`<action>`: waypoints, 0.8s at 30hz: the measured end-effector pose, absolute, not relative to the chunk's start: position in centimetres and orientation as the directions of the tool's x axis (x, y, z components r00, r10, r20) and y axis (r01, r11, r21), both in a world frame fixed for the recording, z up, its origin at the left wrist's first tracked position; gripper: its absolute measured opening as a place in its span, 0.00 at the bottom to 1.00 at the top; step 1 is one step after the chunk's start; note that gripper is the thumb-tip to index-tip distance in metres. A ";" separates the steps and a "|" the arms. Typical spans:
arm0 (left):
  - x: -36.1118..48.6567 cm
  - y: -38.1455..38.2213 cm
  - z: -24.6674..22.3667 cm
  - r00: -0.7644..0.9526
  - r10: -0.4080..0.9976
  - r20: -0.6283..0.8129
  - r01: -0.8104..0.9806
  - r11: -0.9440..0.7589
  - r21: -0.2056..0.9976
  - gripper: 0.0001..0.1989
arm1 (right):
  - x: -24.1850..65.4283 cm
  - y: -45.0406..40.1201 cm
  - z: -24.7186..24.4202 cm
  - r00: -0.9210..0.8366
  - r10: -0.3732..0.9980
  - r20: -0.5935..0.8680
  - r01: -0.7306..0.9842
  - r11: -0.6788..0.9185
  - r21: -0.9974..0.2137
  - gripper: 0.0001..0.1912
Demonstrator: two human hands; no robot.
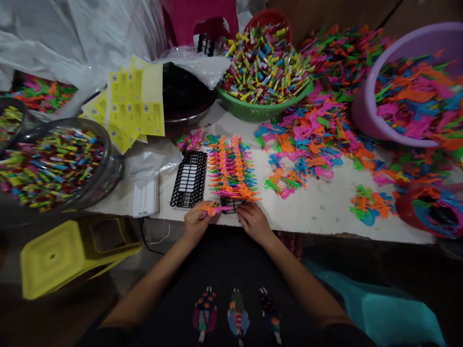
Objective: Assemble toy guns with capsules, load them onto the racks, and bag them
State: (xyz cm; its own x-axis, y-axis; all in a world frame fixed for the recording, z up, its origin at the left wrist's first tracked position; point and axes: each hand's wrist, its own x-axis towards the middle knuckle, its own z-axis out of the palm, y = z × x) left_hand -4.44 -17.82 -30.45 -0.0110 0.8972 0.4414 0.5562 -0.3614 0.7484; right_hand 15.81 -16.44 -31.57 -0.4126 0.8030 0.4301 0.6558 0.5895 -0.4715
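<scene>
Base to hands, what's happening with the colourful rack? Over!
Left hand: holding orange and pink pieces. Right hand: at rack's near edge. Rack: mostly filled, near end bare. Second rack alongside, not between hands.

Glossy, smooth plastic pieces in bright colors (314,130) litter my desk (304,207), itself pale and mostly smooth, rough along its near edge. Near that edge, openwork black plastic rack (188,179). Toward the far left corner, matt yellow paper sheets (135,103) and shiny, wrinkled clear plastic bag (154,156).
</scene>
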 end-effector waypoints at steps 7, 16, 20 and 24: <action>-2.6 -16.5 -31.7 -0.082 0.900 0.428 0.618 -0.291 0.731 0.07 | 15.8 -17.1 -32.3 -0.389 0.815 0.428 0.603 0.577 -0.551 0.09; -2.2 -16.6 -31.9 -0.147 0.915 0.376 0.577 -0.229 0.784 0.07 | 15.5 -16.9 -33.0 -0.372 0.819 0.436 0.615 0.569 -0.545 0.08; -2.1 -16.6 -32.0 -0.148 0.923 0.356 0.570 -0.214 0.793 0.07 | 15.5 -17.0 -33.4 -0.360 0.820 0.446 0.615 0.567 -0.548 0.08; -2.1 -16.4 -31.7 -0.131 0.918 0.374 0.595 -0.229 0.770 0.07 | 15.5 -16.9 -33.6 -0.361 0.818 0.448 0.600 0.571 -0.560 0.09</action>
State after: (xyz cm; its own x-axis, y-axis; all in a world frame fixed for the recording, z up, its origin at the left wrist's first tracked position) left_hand -2.12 -16.42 -31.73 -0.1310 0.9183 0.3736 0.5952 -0.2285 0.7704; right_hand 15.52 -16.93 -33.56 -0.3606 0.8180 0.4482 0.5999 0.5713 -0.5601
